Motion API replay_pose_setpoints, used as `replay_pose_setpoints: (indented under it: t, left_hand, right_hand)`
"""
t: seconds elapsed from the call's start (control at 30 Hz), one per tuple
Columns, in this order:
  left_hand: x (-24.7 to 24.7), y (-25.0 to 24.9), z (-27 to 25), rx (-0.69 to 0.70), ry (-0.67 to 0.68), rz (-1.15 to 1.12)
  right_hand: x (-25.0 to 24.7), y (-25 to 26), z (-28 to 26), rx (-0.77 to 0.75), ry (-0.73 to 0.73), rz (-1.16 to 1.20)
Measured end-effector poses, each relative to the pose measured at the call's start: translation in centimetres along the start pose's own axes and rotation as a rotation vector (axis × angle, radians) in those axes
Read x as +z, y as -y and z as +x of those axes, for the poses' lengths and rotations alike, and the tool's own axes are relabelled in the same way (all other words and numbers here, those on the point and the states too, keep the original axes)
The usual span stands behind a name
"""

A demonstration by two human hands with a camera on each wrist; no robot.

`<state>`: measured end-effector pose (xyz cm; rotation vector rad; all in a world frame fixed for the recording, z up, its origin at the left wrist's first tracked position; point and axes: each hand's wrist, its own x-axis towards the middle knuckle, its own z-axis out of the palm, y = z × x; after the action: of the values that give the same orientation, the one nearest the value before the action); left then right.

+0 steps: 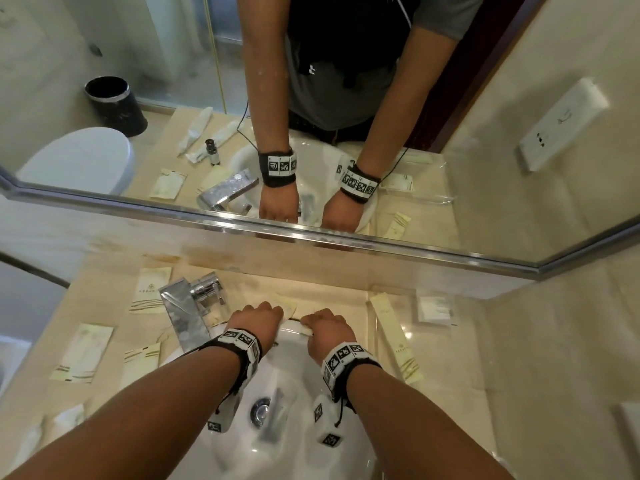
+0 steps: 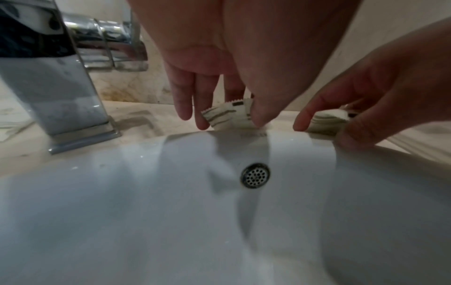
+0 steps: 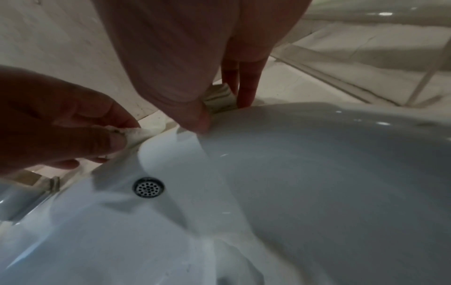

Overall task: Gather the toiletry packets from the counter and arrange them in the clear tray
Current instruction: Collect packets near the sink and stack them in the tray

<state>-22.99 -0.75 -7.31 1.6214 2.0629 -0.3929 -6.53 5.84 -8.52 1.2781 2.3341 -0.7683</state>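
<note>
Both hands are at the back rim of the sink. My left hand [image 1: 268, 311] [image 2: 230, 122] pinches a small cream packet [image 2: 227, 115] [image 1: 289, 304] with olive stripes between thumb and fingers. Just right of it, my right hand [image 1: 317, 323] [image 3: 219, 108] pinches a second cream packet [image 3: 219, 96] [image 2: 327, 120] lying on the counter edge. The clear tray [image 1: 372, 308] stands on the counter right of the sink and holds a long packet [image 1: 394, 337] and a small packet [image 1: 434, 308]. Several more packets lie on the left counter [image 1: 149, 289] [image 1: 83, 351] [image 1: 142, 356].
A chrome faucet [image 1: 187, 313] [image 2: 61, 86] stands just left of my left hand. The white sink [image 1: 294, 368] with its drain [image 1: 261, 410] lies below both wrists. A mirror [image 1: 346, 233] rises right behind the counter, and a tiled wall closes the right side.
</note>
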Motion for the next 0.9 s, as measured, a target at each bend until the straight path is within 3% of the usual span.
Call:
replay_pose_setpoints:
  t: [0.13,0.33,0.53,0.77,0.9]
  left_hand:
    - [-0.3,0.3,-0.4,0.000,0.004,-0.035]
    - [-2.8,-0.2,-3.1,0.009,-0.026,-0.106]
    - [-3.6,-1.1,-4.3,0.009,-0.061,-0.487]
    - [-4.1,-3.6,-7.8,0.122,-0.084,-0.952]
    - [-4.6,-4.9,-9.9,0.143,-0.107,-1.057]
  right_hand:
    - [-1.0,0.0,-0.4,0.048,-0.043,0.123]
    - [-2.9,-0.3,-3.3,0.169,-0.179,0.496]
    - [-4.4,0.7,-5.5,0.203,-0.277,0.883]
    - [-4.8,1.7,-9.3,0.254,-0.321,1.056]
    - [-4.7,1.9,-11.6,0.279,-0.352,1.063]
